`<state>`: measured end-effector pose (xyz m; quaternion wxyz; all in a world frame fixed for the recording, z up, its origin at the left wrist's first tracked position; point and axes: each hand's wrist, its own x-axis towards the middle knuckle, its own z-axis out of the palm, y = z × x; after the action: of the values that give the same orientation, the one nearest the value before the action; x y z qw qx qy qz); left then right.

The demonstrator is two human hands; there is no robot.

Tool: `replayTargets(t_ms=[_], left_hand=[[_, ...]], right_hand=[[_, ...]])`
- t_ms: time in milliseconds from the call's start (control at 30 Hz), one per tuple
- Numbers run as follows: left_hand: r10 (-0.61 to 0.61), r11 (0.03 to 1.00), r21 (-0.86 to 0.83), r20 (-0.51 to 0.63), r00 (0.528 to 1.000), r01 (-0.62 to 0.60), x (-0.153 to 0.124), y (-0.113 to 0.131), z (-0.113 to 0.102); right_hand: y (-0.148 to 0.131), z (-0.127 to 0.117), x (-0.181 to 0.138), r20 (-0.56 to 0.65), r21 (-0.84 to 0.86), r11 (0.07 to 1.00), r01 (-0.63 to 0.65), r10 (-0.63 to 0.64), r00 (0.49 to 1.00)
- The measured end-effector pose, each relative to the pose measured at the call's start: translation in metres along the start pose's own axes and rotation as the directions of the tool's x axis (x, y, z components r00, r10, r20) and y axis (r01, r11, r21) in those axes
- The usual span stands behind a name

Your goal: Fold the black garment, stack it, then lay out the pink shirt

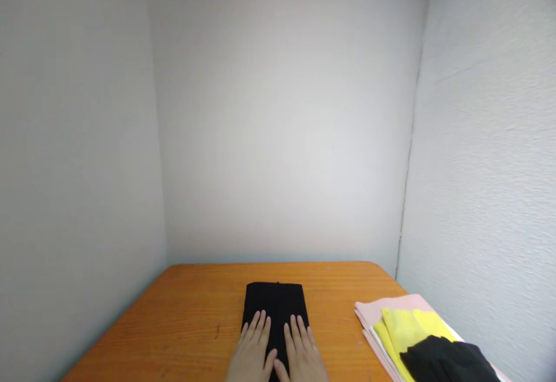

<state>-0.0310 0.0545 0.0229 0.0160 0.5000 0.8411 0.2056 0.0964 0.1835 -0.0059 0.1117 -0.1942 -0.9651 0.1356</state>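
Observation:
A black folded cloth point(275, 301) lies flat on the orange wooden table point(191, 318), near its middle. My left hand point(253, 350) rests palm down on the near left part of the cloth, fingers spread. Beside it, my right hand point(302, 353) presses flat on the near right part, fingers apart. The two thumbs almost touch at the bottom edge of the view. Neither hand grips anything.
A stack of folded cloths sits at the right front: pink point(386, 307) at the bottom, yellow point(408, 327) on it, black point(447, 362) on top. White walls point(286, 127) close the table in at the back, left and right.

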Motion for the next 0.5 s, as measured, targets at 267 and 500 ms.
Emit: replayTargets(t_ms=[267,500], left_hand=[[-0.029,0.997,-0.075,0.000,1.000,0.029,-0.018,0.014,-0.015],[-0.055,0.981,-0.193,-0.111,0.992,0.033,0.018,-0.027,-0.021]], right_hand=[[-0.025,-0.026,-0.024,-0.057,0.053,0.998,-0.029,0.032,0.998],[-0.019,-0.017,-0.067,-0.279,0.015,0.884,-0.467,0.452,0.847]])
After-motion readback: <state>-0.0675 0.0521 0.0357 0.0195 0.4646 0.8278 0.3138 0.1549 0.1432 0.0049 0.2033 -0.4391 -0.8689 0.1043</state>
